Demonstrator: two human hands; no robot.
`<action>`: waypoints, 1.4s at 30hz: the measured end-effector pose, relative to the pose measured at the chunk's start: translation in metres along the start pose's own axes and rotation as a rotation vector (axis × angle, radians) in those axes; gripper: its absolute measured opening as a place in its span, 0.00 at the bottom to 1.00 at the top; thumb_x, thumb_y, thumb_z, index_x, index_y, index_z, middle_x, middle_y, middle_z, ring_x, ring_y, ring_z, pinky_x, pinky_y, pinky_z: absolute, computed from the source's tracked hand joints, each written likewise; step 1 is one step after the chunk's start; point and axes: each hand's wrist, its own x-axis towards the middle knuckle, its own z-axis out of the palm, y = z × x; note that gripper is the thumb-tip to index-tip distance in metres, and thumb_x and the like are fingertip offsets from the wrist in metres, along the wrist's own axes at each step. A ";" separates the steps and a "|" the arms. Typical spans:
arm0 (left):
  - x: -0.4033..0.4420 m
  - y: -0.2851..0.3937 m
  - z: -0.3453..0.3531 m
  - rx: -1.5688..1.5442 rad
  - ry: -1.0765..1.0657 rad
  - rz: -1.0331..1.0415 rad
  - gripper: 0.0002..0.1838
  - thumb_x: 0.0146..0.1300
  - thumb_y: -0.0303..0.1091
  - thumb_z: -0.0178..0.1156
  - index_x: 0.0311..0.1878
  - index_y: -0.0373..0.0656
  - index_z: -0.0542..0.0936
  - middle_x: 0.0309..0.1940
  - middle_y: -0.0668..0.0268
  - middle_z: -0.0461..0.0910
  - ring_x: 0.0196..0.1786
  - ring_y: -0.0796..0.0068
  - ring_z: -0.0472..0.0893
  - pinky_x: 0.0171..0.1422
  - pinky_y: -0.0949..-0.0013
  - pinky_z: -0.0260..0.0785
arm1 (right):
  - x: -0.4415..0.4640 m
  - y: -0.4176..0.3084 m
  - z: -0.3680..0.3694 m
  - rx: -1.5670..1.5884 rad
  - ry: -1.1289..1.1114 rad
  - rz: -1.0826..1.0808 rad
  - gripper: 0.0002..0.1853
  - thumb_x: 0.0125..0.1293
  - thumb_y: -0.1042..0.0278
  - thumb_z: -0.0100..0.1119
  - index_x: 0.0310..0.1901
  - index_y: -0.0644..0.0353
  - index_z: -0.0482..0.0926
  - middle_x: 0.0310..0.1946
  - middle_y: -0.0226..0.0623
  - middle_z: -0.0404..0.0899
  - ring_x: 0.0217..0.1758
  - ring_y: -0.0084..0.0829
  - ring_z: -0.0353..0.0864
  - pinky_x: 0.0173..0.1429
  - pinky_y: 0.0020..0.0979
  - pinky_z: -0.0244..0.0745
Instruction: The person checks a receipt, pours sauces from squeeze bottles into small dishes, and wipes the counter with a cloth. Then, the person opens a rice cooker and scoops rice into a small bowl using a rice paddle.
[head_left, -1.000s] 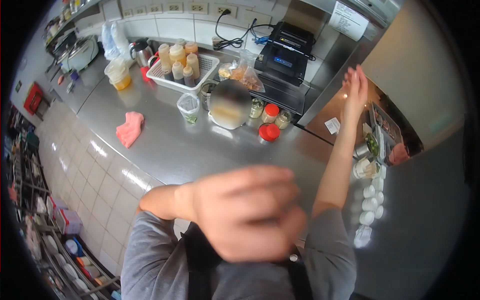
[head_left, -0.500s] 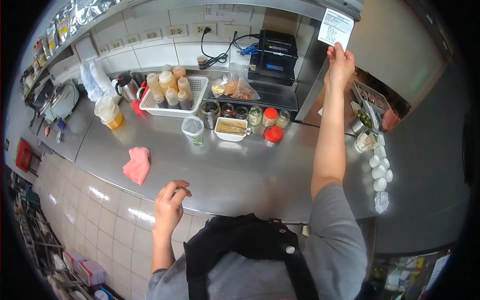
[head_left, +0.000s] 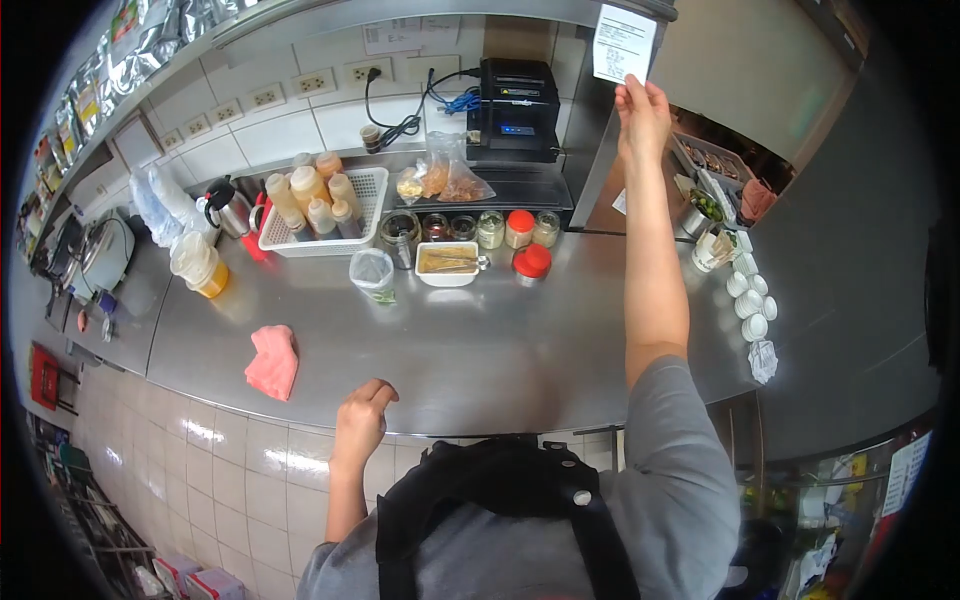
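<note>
My right hand is raised at the top right on an outstretched arm. Its thumb and fingers pinch the lower edge of a white printed receipt, which is up against the metal shelf edge. Low over the front edge of the steel counter is my left hand, its fingers curled in together and nothing visible in them. The nearest thing to it is a crumpled pink cloth, lying on the counter to its left and apart from it.
A white basket of squeeze bottles stands at the back, beside a bag-lined cup and a white tub. Several jars line the back below a black printer. At right are small white cups. Above runs a shelf.
The view has shifted, so the counter things sit further left. My right hand stays at the receipt, with its fingers now lower on the paper. My left hand's fingers have curled in more.
</note>
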 end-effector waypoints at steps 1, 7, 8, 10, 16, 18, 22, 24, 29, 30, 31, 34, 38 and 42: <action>0.000 0.000 0.006 0.001 -0.001 0.002 0.13 0.47 0.14 0.54 0.33 0.42 0.78 0.34 0.63 0.79 0.39 0.57 0.81 0.43 0.58 0.75 | 0.003 -0.002 0.004 0.023 -0.008 0.016 0.17 0.64 0.77 0.66 0.49 0.66 0.69 0.35 0.39 0.81 0.33 0.25 0.81 0.37 0.22 0.78; -0.009 -0.060 0.049 0.068 0.110 -0.259 0.18 0.49 0.14 0.52 0.41 0.43 0.81 0.54 0.54 0.78 0.55 0.51 0.79 0.56 0.55 0.74 | 0.029 -0.003 0.011 0.085 -0.054 0.073 0.19 0.63 0.75 0.68 0.50 0.66 0.69 0.34 0.39 0.81 0.34 0.25 0.81 0.38 0.22 0.78; -0.010 -0.084 0.058 0.074 0.202 -0.288 0.20 0.49 0.14 0.52 0.45 0.43 0.80 0.59 0.53 0.75 0.59 0.50 0.77 0.59 0.55 0.73 | 0.032 -0.003 0.010 0.084 -0.075 0.080 0.19 0.64 0.74 0.68 0.51 0.66 0.69 0.34 0.39 0.81 0.34 0.25 0.81 0.38 0.22 0.79; -0.009 -0.150 0.075 0.171 0.377 -0.343 0.26 0.49 0.14 0.53 0.53 0.44 0.77 0.66 0.52 0.68 0.65 0.47 0.71 0.64 0.55 0.70 | 0.026 0.000 0.003 0.099 -0.092 0.106 0.20 0.65 0.72 0.68 0.52 0.66 0.68 0.35 0.38 0.81 0.35 0.25 0.81 0.39 0.22 0.78; -0.007 -0.318 0.070 0.808 0.185 -0.636 0.26 0.66 0.31 0.50 0.68 0.47 0.67 0.74 0.48 0.56 0.76 0.43 0.57 0.74 0.53 0.58 | -0.061 0.019 -0.083 -0.236 -0.261 0.362 0.17 0.70 0.63 0.62 0.55 0.58 0.72 0.35 0.30 0.81 0.34 0.18 0.78 0.38 0.21 0.73; 0.007 -0.289 0.053 0.551 0.050 -0.866 0.26 0.69 0.37 0.46 0.70 0.47 0.65 0.75 0.48 0.55 0.76 0.44 0.56 0.75 0.53 0.58 | -0.100 0.016 -0.122 -0.408 -0.260 0.524 0.13 0.70 0.59 0.62 0.50 0.56 0.78 0.36 0.26 0.81 0.36 0.16 0.78 0.39 0.20 0.73; -0.008 -0.350 0.092 0.121 0.083 -1.000 0.29 0.74 0.46 0.40 0.74 0.44 0.62 0.73 0.47 0.61 0.75 0.49 0.61 0.75 0.55 0.58 | -0.149 0.004 -0.216 -0.638 -0.163 0.728 0.11 0.72 0.63 0.59 0.50 0.58 0.79 0.40 0.28 0.82 0.37 0.17 0.79 0.40 0.20 0.74; -0.005 -0.312 0.107 0.309 0.030 -0.933 0.24 0.72 0.45 0.45 0.62 0.40 0.74 0.61 0.47 0.76 0.61 0.55 0.78 0.61 0.51 0.70 | -0.171 -0.012 -0.255 -0.687 -0.113 0.811 0.11 0.72 0.63 0.58 0.51 0.59 0.79 0.39 0.29 0.82 0.37 0.17 0.78 0.40 0.20 0.74; 0.030 -0.199 0.219 0.281 0.468 -0.521 0.18 0.60 0.32 0.60 0.54 0.40 0.77 0.44 0.47 0.79 0.43 0.49 0.78 0.46 0.49 0.70 | -0.221 -0.035 -0.322 -0.710 -0.057 0.960 0.11 0.71 0.61 0.60 0.50 0.55 0.80 0.40 0.26 0.83 0.39 0.16 0.79 0.43 0.21 0.74; 0.049 -0.149 0.235 0.291 0.412 -0.598 0.20 0.61 0.32 0.60 0.57 0.40 0.76 0.46 0.45 0.78 0.47 0.46 0.77 0.52 0.49 0.68 | -0.231 -0.032 -0.332 -0.690 -0.034 0.979 0.11 0.72 0.63 0.58 0.51 0.57 0.79 0.40 0.28 0.82 0.38 0.16 0.79 0.42 0.20 0.74; 0.060 -0.119 0.262 0.208 0.462 -0.494 0.26 0.60 0.32 0.61 0.63 0.39 0.74 0.51 0.44 0.77 0.54 0.44 0.75 0.59 0.48 0.66 | -0.236 -0.032 -0.339 -0.670 -0.009 0.995 0.11 0.72 0.66 0.57 0.51 0.59 0.79 0.39 0.30 0.82 0.37 0.17 0.78 0.41 0.20 0.74; 0.102 -0.016 0.319 0.132 0.239 -0.282 0.31 0.64 0.34 0.59 0.69 0.33 0.68 0.68 0.48 0.69 0.67 0.43 0.68 0.74 0.49 0.54 | -0.247 -0.027 -0.326 -0.673 -0.071 1.019 0.10 0.72 0.67 0.56 0.51 0.59 0.79 0.39 0.30 0.82 0.37 0.18 0.79 0.42 0.20 0.74; 0.147 0.098 0.360 -0.271 0.028 0.142 0.20 0.63 0.35 0.58 0.58 0.42 0.80 0.62 0.51 0.74 0.64 0.50 0.72 0.70 0.49 0.60 | -0.251 -0.014 -0.307 -0.617 -0.201 1.043 0.11 0.72 0.66 0.56 0.51 0.59 0.79 0.39 0.31 0.83 0.39 0.19 0.79 0.43 0.22 0.75; 0.109 0.147 0.367 -0.803 -0.558 0.416 0.11 0.59 0.32 0.59 0.44 0.42 0.83 0.45 0.54 0.83 0.50 0.52 0.80 0.58 0.53 0.71 | -0.241 -0.013 -0.320 -0.554 -0.339 0.919 0.11 0.72 0.66 0.56 0.51 0.58 0.80 0.40 0.31 0.82 0.41 0.20 0.80 0.45 0.23 0.75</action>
